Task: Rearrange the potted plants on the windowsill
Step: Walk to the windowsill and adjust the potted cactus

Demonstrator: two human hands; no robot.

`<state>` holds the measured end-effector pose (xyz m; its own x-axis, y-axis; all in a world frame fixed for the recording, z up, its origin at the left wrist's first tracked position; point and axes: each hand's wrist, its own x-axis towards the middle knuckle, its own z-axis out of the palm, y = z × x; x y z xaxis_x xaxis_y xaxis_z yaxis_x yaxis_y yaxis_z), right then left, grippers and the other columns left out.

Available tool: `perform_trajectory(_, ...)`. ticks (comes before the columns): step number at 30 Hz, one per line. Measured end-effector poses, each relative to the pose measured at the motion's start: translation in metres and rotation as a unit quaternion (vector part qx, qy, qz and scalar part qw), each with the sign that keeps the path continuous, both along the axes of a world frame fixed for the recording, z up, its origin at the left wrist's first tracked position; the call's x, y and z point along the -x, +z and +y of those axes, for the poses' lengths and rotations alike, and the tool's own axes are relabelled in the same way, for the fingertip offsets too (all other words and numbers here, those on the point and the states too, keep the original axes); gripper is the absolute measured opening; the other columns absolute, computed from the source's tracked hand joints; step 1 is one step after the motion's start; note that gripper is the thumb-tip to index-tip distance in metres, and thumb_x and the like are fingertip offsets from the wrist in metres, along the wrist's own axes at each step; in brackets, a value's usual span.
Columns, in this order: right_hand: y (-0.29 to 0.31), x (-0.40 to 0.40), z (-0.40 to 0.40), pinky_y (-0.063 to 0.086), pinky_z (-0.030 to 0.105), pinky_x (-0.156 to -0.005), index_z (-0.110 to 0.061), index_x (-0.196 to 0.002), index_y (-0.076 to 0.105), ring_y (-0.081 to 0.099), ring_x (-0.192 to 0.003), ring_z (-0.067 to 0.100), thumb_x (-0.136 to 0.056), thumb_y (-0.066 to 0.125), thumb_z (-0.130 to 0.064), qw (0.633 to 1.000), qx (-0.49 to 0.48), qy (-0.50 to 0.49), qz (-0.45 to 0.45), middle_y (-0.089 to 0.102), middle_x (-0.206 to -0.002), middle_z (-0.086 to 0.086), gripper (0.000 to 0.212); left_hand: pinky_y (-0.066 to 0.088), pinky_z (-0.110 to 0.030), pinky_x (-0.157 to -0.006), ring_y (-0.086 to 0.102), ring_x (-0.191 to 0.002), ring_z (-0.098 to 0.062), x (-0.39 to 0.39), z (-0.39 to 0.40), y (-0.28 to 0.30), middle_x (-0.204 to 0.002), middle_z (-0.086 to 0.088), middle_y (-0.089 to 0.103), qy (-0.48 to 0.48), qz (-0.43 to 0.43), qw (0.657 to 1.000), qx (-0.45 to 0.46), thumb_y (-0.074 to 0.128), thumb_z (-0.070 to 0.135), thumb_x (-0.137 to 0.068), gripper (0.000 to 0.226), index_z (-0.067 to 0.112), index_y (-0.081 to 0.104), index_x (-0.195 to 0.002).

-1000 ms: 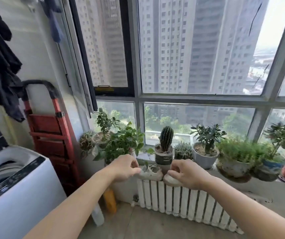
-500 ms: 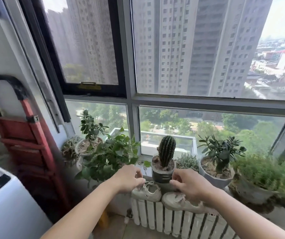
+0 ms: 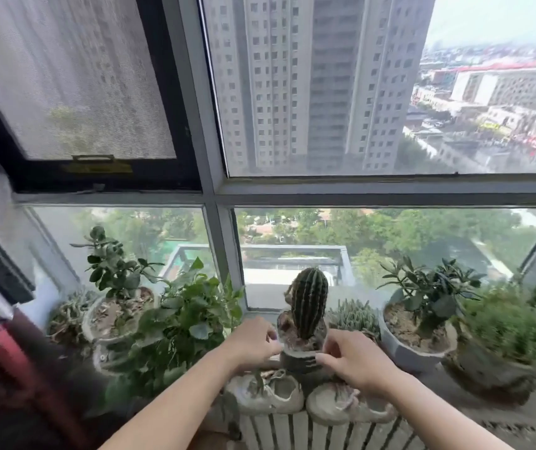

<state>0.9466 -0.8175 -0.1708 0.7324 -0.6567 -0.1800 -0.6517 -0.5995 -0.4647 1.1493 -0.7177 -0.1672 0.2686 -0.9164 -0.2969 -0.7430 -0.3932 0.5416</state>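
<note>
A tall ribbed cactus (image 3: 309,306) stands in a small dark pot (image 3: 299,363) at the middle of the windowsill (image 3: 494,417). My left hand (image 3: 253,344) presses the pot's left side with curled fingers. On the pot's right side, my right hand (image 3: 354,362) has its fingertips on the wall just below the rim. The pot stands upright between both hands. To the left are a leafy green plant (image 3: 182,323) and a round-leaved plant (image 3: 114,274). To the right are a low spiky succulent (image 3: 354,316), a white pot (image 3: 416,357) and a bushy plant (image 3: 513,323).
Two pale shoes (image 3: 270,393) (image 3: 347,407) lie on top of the white radiator (image 3: 292,431), right in front of the cactus pot. A red stepladder (image 3: 16,368) leans at the lower left. The window glass is close behind the plants.
The view has moved closer to the window and lower. Both hands have risen from beside the shoes to the two sides of the cactus pot.
</note>
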Motion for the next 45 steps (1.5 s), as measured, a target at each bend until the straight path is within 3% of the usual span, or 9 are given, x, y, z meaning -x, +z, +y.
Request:
perform_trajectory(6, -0.049, -0.014, -0.008, 0.049, 0.025, -0.069, -0.026, -0.070, 0.059, 0.064, -0.074, 0.009, -0.069, 0.069, -0.046, 0.985, -0.101, -0.143, 0.009, 0.066, -0.071, -0.007, 0.023, 0.020, -0.027, -0.048, 0.022, -0.043, -0.010, -0.029, -0.034, -0.046, -0.035, 0.006, 0.031, -0.004, 0.046, 0.999, -0.014, 0.062, 0.020, -0.079, 0.047, 0.023, 0.031, -0.045)
perform_trajectory(9, -0.076, -0.020, -0.014, 0.049, 0.023, -0.073, -0.028, -0.084, 0.062, 0.065, -0.080, 0.008, -0.069, 0.076, -0.043, 0.969, -0.147, -0.198, 0.002, 0.068, -0.078, -0.008, 0.026, 0.023, -0.031, -0.052, 0.024, -0.048, -0.013, -0.033, -0.046, -0.078, -0.051, 0.006, 0.028, 0.046, 0.088, 0.995, -0.028, 0.068, 0.023, -0.074, 0.045, 0.022, 0.029, -0.053)
perform_trajectory(14, -0.121, -0.035, -0.034, 0.048, 0.028, -0.102, -0.006, -0.143, 0.048, 0.062, -0.120, 0.021, -0.066, 0.087, -0.025, 0.910, -0.289, -0.290, -0.056, 0.059, -0.139, 0.012, 0.089, 0.036, -0.018, -0.057, 0.049, -0.070, -0.010, -0.029, -0.060, -0.128, -0.078, 0.009, 0.047, 0.109, 0.148, 0.981, -0.071, 0.070, 0.023, -0.079, 0.031, 0.023, 0.044, -0.097)
perform_trajectory(18, -0.149, -0.044, -0.044, 0.041, 0.036, -0.112, 0.000, -0.151, 0.033, 0.050, -0.135, 0.025, -0.061, 0.090, -0.018, 0.889, -0.319, -0.317, -0.084, 0.046, -0.150, 0.016, 0.108, 0.043, -0.019, -0.060, 0.058, -0.079, -0.007, -0.018, -0.065, -0.157, -0.095, 0.007, 0.059, 0.182, 0.197, 0.961, -0.063, 0.075, 0.019, -0.070, 0.043, 0.020, 0.045, -0.101)
perform_trajectory(22, -0.173, -0.049, -0.054, 0.049, 0.016, -0.095, -0.006, -0.123, 0.060, 0.058, -0.113, 0.011, -0.062, 0.085, -0.002, 0.863, -0.345, -0.339, -0.146, 0.066, -0.114, -0.014, 0.066, 0.046, -0.028, -0.084, 0.058, -0.097, -0.016, -0.006, -0.072, -0.168, -0.077, 0.027, 0.058, 0.245, 0.288, 0.925, -0.039, 0.076, 0.002, -0.068, 0.047, 0.033, 0.043, -0.081)
perform_trajectory(25, -0.176, -0.057, -0.059, 0.046, -0.003, -0.067, -0.023, -0.092, 0.061, 0.062, -0.090, -0.011, -0.066, 0.074, 0.019, 0.840, -0.393, -0.317, -0.198, 0.064, -0.092, -0.027, 0.052, 0.051, -0.032, -0.083, 0.066, -0.093, -0.020, -0.003, -0.081, -0.174, -0.102, 0.005, 0.072, 0.285, 0.356, 0.889, -0.022, 0.076, -0.006, -0.072, 0.045, 0.026, 0.059, -0.098)
perform_trajectory(29, -0.176, -0.062, -0.066, 0.049, 0.002, -0.069, -0.021, -0.096, 0.063, 0.064, -0.081, -0.016, -0.068, 0.073, 0.020, 0.834, -0.401, -0.310, -0.217, 0.069, -0.096, -0.019, 0.051, 0.053, -0.042, -0.097, 0.068, -0.103, -0.025, -0.002, -0.088, -0.181, -0.114, -0.007, 0.074, 0.317, 0.393, 0.863, -0.010, 0.074, -0.009, -0.073, 0.056, 0.006, 0.059, -0.124)
perform_trajectory(36, -0.181, -0.066, -0.071, 0.054, 0.033, -0.096, -0.022, -0.102, 0.067, 0.074, -0.094, 0.008, -0.051, 0.077, -0.014, 0.849, -0.358, -0.324, -0.215, 0.078, -0.099, -0.010, 0.052, 0.059, -0.044, -0.085, 0.064, -0.105, -0.015, 0.001, -0.086, -0.178, -0.120, 0.017, 0.065, 0.332, 0.456, 0.825, -0.037, 0.071, 0.004, -0.071, 0.075, 0.037, 0.045, -0.133)
perform_trajectory(45, -0.176, -0.074, -0.067, 0.051, 0.021, -0.076, -0.026, -0.093, 0.071, 0.071, -0.083, 0.001, -0.057, 0.074, -0.014, 0.881, -0.281, -0.346, -0.158, 0.078, -0.084, -0.018, 0.038, 0.063, -0.041, -0.065, 0.067, -0.099, -0.029, -0.004, -0.091, -0.173, -0.122, 0.000, 0.063, 0.381, 0.536, 0.753, -0.022, 0.056, -0.019, -0.077, 0.084, 0.039, 0.044, -0.136)
